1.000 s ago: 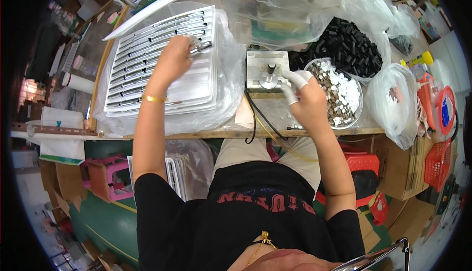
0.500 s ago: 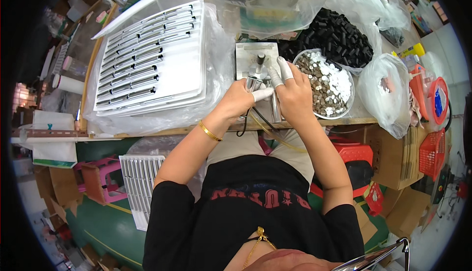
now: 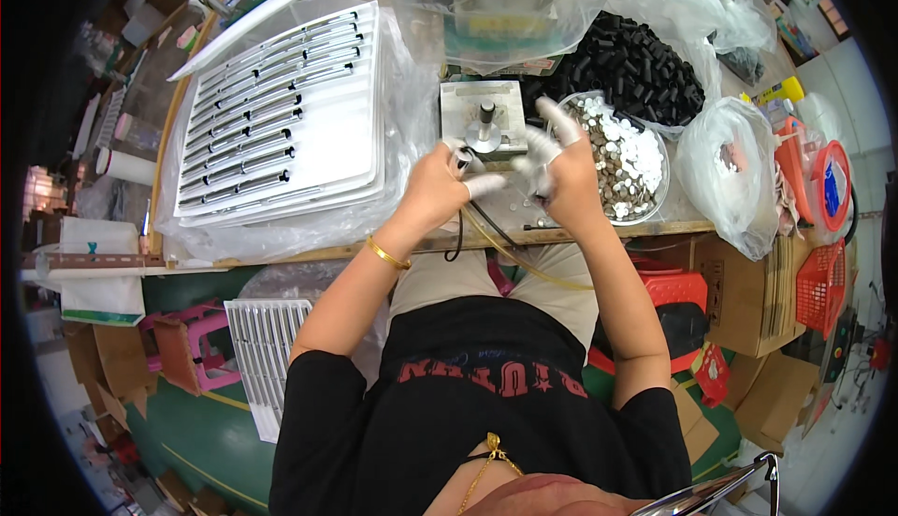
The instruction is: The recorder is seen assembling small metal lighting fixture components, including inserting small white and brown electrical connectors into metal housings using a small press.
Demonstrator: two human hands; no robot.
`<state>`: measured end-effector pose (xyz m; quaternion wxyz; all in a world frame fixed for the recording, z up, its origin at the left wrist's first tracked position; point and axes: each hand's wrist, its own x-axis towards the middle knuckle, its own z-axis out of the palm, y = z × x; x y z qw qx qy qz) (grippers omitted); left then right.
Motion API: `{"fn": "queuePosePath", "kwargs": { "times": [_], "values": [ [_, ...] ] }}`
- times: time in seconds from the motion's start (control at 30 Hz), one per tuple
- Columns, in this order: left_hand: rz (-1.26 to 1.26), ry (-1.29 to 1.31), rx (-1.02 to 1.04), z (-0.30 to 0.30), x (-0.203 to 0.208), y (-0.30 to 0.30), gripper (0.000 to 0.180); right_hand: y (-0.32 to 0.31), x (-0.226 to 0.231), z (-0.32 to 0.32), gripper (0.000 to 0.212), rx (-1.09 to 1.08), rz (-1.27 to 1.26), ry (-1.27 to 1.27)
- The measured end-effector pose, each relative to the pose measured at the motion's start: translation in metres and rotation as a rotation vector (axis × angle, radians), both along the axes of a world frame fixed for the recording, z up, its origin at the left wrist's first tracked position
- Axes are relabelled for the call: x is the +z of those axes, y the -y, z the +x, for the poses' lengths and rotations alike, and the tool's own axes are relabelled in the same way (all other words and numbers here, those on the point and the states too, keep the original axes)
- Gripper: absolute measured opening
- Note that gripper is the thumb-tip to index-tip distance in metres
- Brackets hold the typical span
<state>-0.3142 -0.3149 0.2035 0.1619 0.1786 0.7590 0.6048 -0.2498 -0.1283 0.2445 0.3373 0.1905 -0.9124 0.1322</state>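
My left hand (image 3: 432, 184), wearing white finger cots, is closed at the table's front edge around a shiny piece with a dark end (image 3: 463, 157), mostly hidden by the fingers. Just right of it, my right hand (image 3: 569, 177) has its cotted fingers apart and smeared by motion. A small dark spot shows under that thumb; I cannot make it out. Behind both hands stands a metal block fixture (image 3: 456, 104) with an upright, dark-topped post (image 3: 485, 116) on a round base. The right hand is nearest to a round clear tub (image 3: 666, 179) of small white and brown discs.
Left lies a white tray (image 3: 337, 132) with rows of chrome tubes with black ends, on plastic wrap. A heap of short black tubes (image 3: 645, 72) fills the back right. A clear plastic bag (image 3: 725, 184) sits right of the tub. A yellowish hose (image 3: 510, 254) hangs over the table edge.
The chrome tube that stood upright between my hands has gone from there. My right hand has drawn slightly away to the right and its fingers have spread. The left has shifted slightly left.
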Motion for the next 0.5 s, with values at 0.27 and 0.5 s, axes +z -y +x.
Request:
{"fn": "queuePosePath", "kwargs": {
  "times": [0.27,0.5],
  "values": [
    [-0.504,-0.719,0.063,-0.031,-0.019,-0.017,0.030,-0.005,-0.026,-0.067,0.044,0.208,-1.755,0.648],
    [-0.444,-0.683,0.002,-0.024,-0.008,-0.019,0.021,0.005,-0.016,-0.067,0.043,0.295,-1.709,0.611]
  ]
}}
